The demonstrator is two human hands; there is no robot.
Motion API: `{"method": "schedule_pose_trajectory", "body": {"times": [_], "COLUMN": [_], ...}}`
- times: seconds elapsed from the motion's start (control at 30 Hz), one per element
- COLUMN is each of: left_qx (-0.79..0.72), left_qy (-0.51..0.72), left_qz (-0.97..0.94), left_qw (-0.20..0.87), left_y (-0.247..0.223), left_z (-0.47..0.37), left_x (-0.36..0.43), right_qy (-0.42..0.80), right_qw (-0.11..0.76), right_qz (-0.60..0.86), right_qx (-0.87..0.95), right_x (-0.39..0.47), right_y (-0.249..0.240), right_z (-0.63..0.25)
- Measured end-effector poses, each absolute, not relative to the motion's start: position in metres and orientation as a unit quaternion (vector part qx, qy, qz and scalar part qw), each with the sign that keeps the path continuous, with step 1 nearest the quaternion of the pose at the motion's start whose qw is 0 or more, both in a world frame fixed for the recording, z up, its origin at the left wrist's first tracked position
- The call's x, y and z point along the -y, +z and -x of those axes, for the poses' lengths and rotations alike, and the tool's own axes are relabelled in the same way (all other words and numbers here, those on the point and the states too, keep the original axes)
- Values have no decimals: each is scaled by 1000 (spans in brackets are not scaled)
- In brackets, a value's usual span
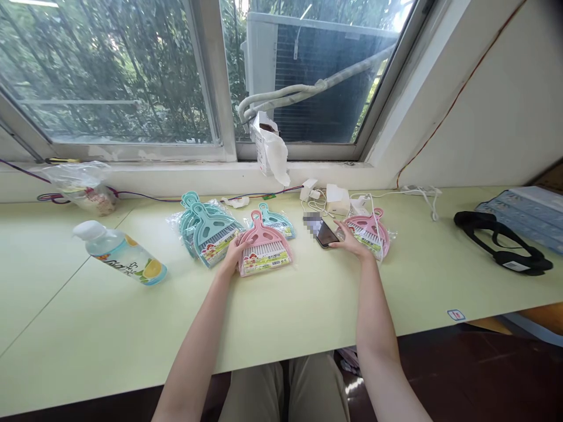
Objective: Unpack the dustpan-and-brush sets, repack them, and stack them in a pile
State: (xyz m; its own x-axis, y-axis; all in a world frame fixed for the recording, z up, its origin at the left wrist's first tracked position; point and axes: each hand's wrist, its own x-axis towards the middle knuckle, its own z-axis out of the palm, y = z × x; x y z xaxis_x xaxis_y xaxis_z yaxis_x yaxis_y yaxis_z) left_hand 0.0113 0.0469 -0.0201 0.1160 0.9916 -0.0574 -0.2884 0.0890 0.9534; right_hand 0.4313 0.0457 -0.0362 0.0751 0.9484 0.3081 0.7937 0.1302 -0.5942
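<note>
My left hand (234, 253) grips the left edge of a pink dustpan and brush set (264, 245), packed in clear plastic and lying on the table. With thumb and fingers, my right hand (349, 241) holds the right side of a dark smartphone (326, 232), which lies near the table surface; part of it is blurred out. Beside that hand lies another pink dustpan set (372, 225), with a white cable across it. Several teal dustpan sets (213, 233) overlap left of my left hand. One more teal set (276, 220) lies partly behind the front pink one.
A clear bottle with a lemon label (125, 255) stands at left, near a plastic bag (83, 187). Chargers and cables (310, 190) lie by the wall, below a torn white box (269, 146) on the sill. A black headset-like strap (501, 243) and a blue box (528, 214) are at right.
</note>
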Motion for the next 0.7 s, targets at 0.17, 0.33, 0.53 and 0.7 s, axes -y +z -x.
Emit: {"method": "schedule_pose_trajectory", "body": {"times": [0.17,0.33,0.53,0.7], "left_qx": [-412,-413,-413,-421], "left_qy": [523,521,521,514], "left_qz": [-432,-435,-447,-436], "left_qw": [608,607,599,607], "left_y": [-21,-23,-23,-20], "left_z": [-12,-11,-10,-11], "left_x": [-48,-48,-48,-46], "right_qy": [169,143,35,-3], "right_qw": [330,334,342,376], "right_qz": [644,664,722,722], "right_qx": [669,654,600,581], "right_x": [-49,-56,-70,-71], "right_y": [-42,-54,-63,-56], "right_z": [-434,-434,-416,-406]}}
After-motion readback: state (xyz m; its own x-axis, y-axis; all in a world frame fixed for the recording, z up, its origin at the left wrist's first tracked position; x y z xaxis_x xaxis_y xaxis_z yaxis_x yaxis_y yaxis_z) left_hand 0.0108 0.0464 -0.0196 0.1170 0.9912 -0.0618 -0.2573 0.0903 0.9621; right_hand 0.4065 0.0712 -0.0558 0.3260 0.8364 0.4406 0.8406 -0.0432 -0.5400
